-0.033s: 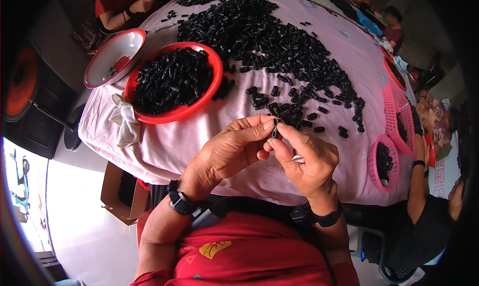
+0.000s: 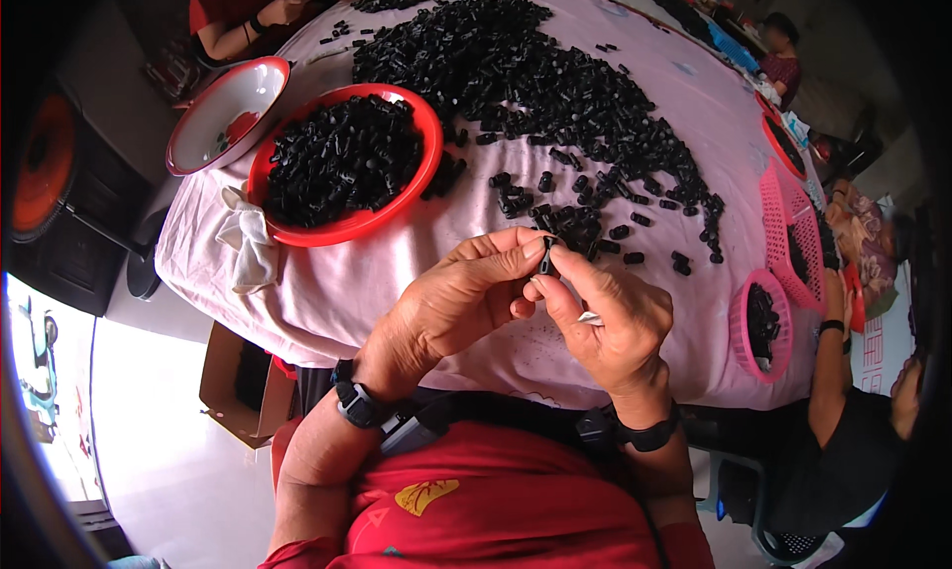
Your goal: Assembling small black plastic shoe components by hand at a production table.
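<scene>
Both hands meet over the table edge, left hand (image 2: 451, 301) and right hand (image 2: 605, 316) pinching one small black piece (image 2: 545, 256) between fingertips, mid-fitting; next likely needs a firm, aligned squeeze.

Over the pink-clothed table (image 2: 397, 271), the left hand (image 2: 451, 306) and right hand (image 2: 605, 316) pinch one small black plastic piece (image 2: 545, 256) between fingertips, just short of the loose black heap (image 2: 535, 83) and the filled red bowl (image 2: 421, 167).
</scene>
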The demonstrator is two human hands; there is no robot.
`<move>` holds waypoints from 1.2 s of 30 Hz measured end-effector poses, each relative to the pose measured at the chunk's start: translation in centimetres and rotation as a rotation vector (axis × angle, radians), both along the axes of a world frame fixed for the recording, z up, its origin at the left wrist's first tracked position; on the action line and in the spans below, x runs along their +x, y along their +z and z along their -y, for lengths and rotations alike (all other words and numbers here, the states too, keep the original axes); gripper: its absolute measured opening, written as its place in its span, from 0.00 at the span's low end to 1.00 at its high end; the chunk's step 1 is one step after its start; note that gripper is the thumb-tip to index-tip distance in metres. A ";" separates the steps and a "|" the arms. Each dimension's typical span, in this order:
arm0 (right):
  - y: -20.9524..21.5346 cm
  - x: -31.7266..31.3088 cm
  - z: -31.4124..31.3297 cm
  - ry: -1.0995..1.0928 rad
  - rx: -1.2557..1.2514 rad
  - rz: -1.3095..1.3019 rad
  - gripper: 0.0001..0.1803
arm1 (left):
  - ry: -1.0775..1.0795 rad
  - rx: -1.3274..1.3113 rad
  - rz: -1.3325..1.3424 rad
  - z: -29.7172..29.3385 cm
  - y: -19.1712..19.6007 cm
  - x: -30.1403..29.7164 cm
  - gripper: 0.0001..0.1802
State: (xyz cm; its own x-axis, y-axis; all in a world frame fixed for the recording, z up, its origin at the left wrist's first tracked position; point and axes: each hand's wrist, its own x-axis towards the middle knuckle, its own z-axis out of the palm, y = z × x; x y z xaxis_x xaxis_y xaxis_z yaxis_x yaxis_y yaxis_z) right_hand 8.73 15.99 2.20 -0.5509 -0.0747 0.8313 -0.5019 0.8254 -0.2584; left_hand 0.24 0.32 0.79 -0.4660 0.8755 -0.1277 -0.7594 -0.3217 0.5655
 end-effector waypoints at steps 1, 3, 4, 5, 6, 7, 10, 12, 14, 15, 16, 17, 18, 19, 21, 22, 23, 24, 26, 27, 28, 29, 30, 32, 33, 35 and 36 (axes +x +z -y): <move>0.0 0.1 0.0 -0.029 0.057 -0.015 0.17 | 0.004 -0.003 -0.002 0.0 0.1 0.1 0.10; 0.1 0.2 0.1 -0.056 0.115 -0.030 0.16 | 0.009 -0.005 -0.004 0.0 0.0 0.1 0.10; 0.2 0.2 0.3 -0.056 0.092 -0.019 0.14 | 0.011 -0.016 -0.005 0.0 -0.1 0.2 0.10; 0.4 0.3 0.4 -0.056 0.069 -0.008 0.13 | 0.014 -0.026 -0.005 0.0 -0.1 0.2 0.10; 0.8 0.5 0.5 -0.054 0.069 -0.007 0.13 | 0.015 -0.026 -0.004 0.1 -0.1 0.2 0.10; 1.3 0.8 0.5 -0.048 -0.028 0.117 0.14 | 0.012 -0.030 -0.041 0.0 0.0 0.2 0.11; 1.2 0.8 0.1 -0.062 -0.135 0.306 0.20 | 0.002 -0.035 -0.104 0.0 0.4 0.3 0.11; 0.8 0.5 -0.2 -0.039 -0.188 0.345 0.24 | -0.006 -0.038 -0.129 -0.1 0.3 0.3 0.12; 0.9 0.5 -0.2 -0.061 -0.151 0.370 0.25 | -0.032 -0.007 -0.145 0.0 0.1 0.3 0.12; 1.0 0.6 -0.3 -0.084 -0.115 0.390 0.27 | -0.032 -0.007 -0.140 0.0 0.0 0.4 0.12; 0.9 0.5 -0.3 -0.088 -0.114 0.392 0.27 | -0.028 -0.024 -0.142 -0.1 0.0 0.4 0.12; 0.8 0.5 -0.4 -0.096 -0.110 0.400 0.27 | -0.024 -0.040 -0.145 -0.2 -0.1 0.4 0.12; 0.7 0.5 -0.4 -0.104 -0.106 0.407 0.28 | -0.027 -0.038 -0.143 -0.2 -0.1 0.4 0.12; 0.5 0.5 -0.5 -0.103 -0.107 0.408 0.28 | -0.033 -0.031 -0.141 -0.2 -0.2 0.4 0.12; 0.2 0.5 -0.6 -0.109 -0.106 0.422 0.31 | -0.038 -0.024 -0.139 -0.2 -0.2 0.4 0.12; 0.3 0.5 -0.5 -0.109 -0.105 0.422 0.31 | -0.031 -0.032 -0.137 -0.2 -0.2 0.4 0.12; 0.3 0.5 -0.5 -0.125 -0.082 0.423 0.31 | -0.025 -0.040 -0.135 -0.2 -0.1 0.4 0.12; 0.4 0.5 -0.5 -0.141 -0.059 0.424 0.31 | -0.025 -0.040 -0.135 -0.2 -0.2 0.4 0.12; 0.7 0.5 -0.4 -0.153 -0.036 0.417 0.32 | -0.029 -0.048 -0.158 -0.1 -0.3 0.4 0.12; 0.8 0.5 -0.4 -0.165 -0.013 0.410 0.32 | -0.028 -0.048 -0.157 -0.1 -0.3 0.4 0.12; 0.7 0.6 -0.4 -0.167 -0.012 0.410 0.32 | -0.028 -0.063 -0.155 -0.1 -0.2 0.5 0.12; 0.7 0.6 -0.4 -0.179 -0.002 0.411 0.32 | -0.028 -0.078 -0.152 -0.2 -0.1 0.5 0.12; 0.7 0.7 -0.5 -0.191 0.007 0.413 0.32 | -0.030 -0.077 -0.152 -0.2 -0.2 0.4 0.12; 0.7 0.7 -0.5 -0.200 0.016 0.423 0.32 | -0.036 -0.059 -0.142 -0.2 -0.5 0.3 0.12; 0.6 0.7 -0.5 -0.211 0.026 0.432 0.31 | -0.036 -0.059 -0.141 -0.2 -0.5 0.4 0.12; 0.4 0.5 -0.5 -0.203 0.025 0.393 0.31 | -0.023 -0.055 -0.154 -0.2 -0.3 0.5 0.12; 0.4 0.4 -0.4 -0.197 0.027 0.354 0.31 | -0.023 -0.056 -0.153 -0.2 -0.3 0.5 0.12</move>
